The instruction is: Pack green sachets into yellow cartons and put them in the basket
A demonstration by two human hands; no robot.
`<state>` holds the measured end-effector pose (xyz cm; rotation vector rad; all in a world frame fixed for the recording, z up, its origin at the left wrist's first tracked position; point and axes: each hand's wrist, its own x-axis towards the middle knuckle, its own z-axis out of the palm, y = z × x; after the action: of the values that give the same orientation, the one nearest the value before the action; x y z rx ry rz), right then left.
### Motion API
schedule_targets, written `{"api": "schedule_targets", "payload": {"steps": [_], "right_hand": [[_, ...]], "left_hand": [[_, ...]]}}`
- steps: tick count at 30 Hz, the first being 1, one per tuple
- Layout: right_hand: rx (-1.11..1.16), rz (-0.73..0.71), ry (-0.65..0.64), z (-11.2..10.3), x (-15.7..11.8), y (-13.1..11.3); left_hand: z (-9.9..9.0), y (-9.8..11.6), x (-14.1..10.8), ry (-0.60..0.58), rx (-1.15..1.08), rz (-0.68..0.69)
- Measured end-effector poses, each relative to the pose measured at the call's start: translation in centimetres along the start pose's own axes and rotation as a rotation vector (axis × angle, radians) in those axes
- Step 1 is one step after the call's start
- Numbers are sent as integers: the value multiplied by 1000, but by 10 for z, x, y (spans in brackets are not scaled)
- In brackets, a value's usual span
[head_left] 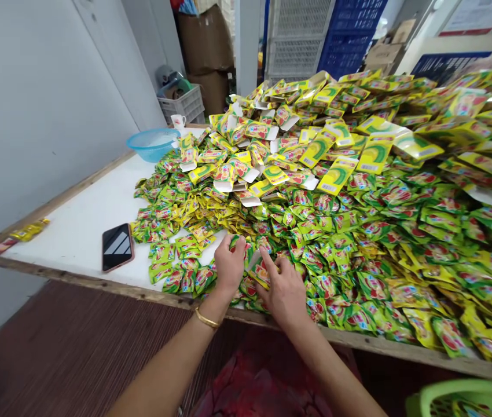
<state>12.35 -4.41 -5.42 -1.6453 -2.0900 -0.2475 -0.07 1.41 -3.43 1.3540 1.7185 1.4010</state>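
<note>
My left hand (230, 265), with a gold bangle at the wrist, is closed with its fingertips pinched on a small green candy packet (236, 241). My right hand (286, 288) is around a small yellow-green carton (258, 271) whose pale flap stands up. Its index finger reaches along the carton toward my left hand, and its thumb is partly hidden. Both hands are low over the near edge of the table, apart from each other. Around them lies a thick layer of loose green and yellow packets (315, 240).
Behind the packets rises a heap of yellow cartons (315, 147), some with open white flaps. On the white table (76, 231) lie a phone (117, 247) and a yellow strip (29, 230). A blue basin (153, 145) stands farther back. A green basket (467, 397) is below the wooden edge.
</note>
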Motion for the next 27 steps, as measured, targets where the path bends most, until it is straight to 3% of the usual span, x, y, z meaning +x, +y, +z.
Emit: {"api": "schedule_targets", "payload": {"steps": [6,12,16,22,24,27], "right_hand": [[109,-42,103,9,-3,7],[143,36,141,15,-3,10],[106,-10,167,15,-4,10],[88,-60,182,13,-6,9],[98,-76,197,12,-5,9],[122,-60,225,13,-4,10]], "left_hand": [[14,1,-7,94,32,237],[7,6,-14,-66,93,336],[-13,8,-5,-201,208,393],[-41,14,14,-500,204,484],[-45,16,13,-520,213,547],[-47,18,6,-454,229,671]]}}
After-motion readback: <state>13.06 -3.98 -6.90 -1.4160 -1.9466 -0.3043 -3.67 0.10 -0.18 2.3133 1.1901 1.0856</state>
